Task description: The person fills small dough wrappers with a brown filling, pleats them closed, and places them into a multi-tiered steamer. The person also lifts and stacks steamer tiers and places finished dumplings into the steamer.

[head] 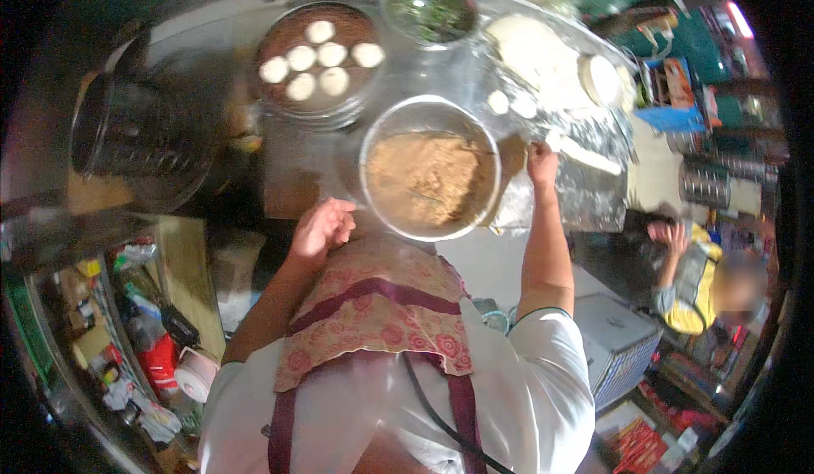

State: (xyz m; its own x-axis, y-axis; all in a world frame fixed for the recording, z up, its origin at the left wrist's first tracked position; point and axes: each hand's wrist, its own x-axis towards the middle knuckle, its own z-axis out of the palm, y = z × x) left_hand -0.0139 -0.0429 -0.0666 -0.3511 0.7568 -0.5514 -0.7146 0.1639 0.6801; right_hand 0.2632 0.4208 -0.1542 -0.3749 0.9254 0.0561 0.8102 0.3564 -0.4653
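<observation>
My left hand (325, 227) hovers by the near left side of a large metal bowl (367, 184), fingers loosely curled and apart, holding nothing. Crumbly light-brown filling (423, 175) lies in the bowl, with what looks like a utensil partly sunk in it. To the right of the bowl, my right hand (542, 163) is bunched beside the end of a long white piece (591, 158), either a dough strip or a rolling pin. Whether the fingers grip anything is blurred. Two small dough pieces (498, 102) rest on the floured worktop (591, 207), before a large dough mass (528, 48).
Several white buns (331, 54) sit in a round steamer tray (270, 95) at the back left. Behind the bowl stands a basin of chopped greens (432, 13). A round pale container (601, 81) stands by the dough. Another person (687, 277) is at the right.
</observation>
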